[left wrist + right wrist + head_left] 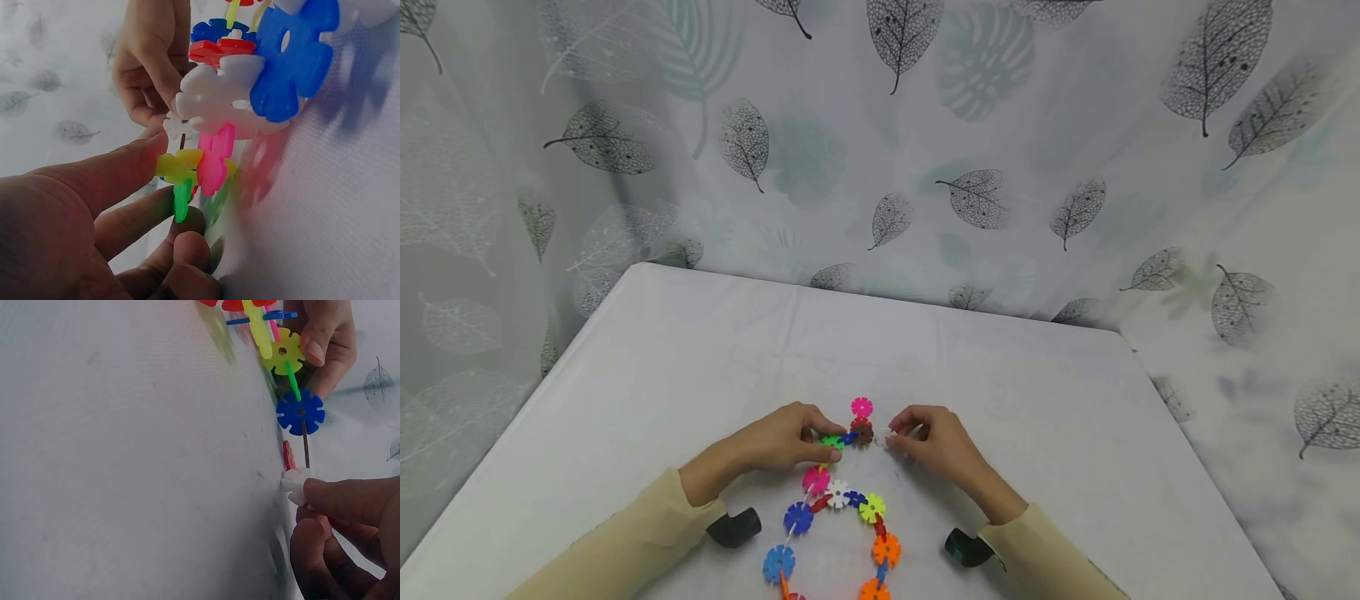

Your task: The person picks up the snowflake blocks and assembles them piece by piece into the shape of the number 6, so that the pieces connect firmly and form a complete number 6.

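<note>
A chain of colourful notched plastic discs, linked edge to edge, lies on the table. My left hand (786,437) holds this chain near its green disc (832,443), the thumb and a finger on either side; a yellow disc (178,165) sits by those fingers. Beyond the green disc come a blue disc (301,412) and a brown disc (863,435). Between thumb and fingers, my right hand (938,443) pinches a white disc (295,486) right at the brown disc's edge. Behind the brown one, a red disc (861,422) and a pink disc (862,407) stick out.
Nearer me, the chain forms a loop with a light blue disc (778,564), an orange disc (887,549) and several others, cut off by the frame's lower edge. The white table (1037,400) stands before a leaf-printed curtain (835,167). Black wrist devices (734,527) hang below both forearms.
</note>
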### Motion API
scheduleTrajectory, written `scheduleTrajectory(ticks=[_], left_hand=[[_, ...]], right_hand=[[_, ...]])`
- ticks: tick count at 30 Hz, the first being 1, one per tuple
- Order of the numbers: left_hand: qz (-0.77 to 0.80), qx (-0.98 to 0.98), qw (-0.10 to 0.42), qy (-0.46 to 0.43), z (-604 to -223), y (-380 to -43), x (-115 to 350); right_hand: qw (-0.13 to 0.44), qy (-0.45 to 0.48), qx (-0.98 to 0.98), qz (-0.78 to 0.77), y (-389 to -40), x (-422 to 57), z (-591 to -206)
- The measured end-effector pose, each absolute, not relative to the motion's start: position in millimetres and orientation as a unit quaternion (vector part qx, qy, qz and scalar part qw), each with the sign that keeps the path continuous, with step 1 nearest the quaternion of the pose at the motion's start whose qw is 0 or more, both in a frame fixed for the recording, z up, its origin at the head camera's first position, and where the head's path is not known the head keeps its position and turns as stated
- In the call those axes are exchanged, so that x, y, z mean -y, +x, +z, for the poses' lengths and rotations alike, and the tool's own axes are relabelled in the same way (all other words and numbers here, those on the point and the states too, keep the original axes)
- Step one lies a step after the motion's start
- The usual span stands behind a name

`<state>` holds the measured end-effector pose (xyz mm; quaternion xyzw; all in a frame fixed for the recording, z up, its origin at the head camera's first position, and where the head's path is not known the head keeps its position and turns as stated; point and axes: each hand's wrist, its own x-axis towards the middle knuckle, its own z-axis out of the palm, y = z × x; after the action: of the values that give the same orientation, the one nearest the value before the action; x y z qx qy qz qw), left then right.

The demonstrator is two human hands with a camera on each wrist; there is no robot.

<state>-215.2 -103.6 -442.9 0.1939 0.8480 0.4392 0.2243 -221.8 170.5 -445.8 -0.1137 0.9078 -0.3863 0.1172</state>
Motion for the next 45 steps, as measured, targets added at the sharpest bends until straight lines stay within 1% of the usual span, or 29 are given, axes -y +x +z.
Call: scheduleTrajectory(ticks=[8, 16, 31, 40, 45], left_hand=[[0.441, -0.848, 0.221, 0.195, -444.1, -216.7, 103.8], [0.424, -0.853, 0.236, 0.193, -441.4, -218.6, 102.0], [0.417, -0.850, 0.241, 0.213, -439.0, -220.5, 103.4], [0.410, -0.850, 0.242, 0.224, -438.1, -221.8, 103.9], [0.413, -0.848, 0.244, 0.226, -439.4, -223.9, 104.2]], right_hand=[[0.128, -0.124, -0.899, -0.399, -218.6, -167.3, -444.4], [0.128, -0.123, -0.898, -0.402, -219.1, -167.4, -446.0], [0.115, -0.131, -0.910, -0.376, -220.3, -161.5, -441.9], [0.097, -0.135, -0.911, -0.376, -220.0, -160.8, -443.2], [0.072, -0.171, -0.909, -0.374, -220.1, -162.1, -443.9]])
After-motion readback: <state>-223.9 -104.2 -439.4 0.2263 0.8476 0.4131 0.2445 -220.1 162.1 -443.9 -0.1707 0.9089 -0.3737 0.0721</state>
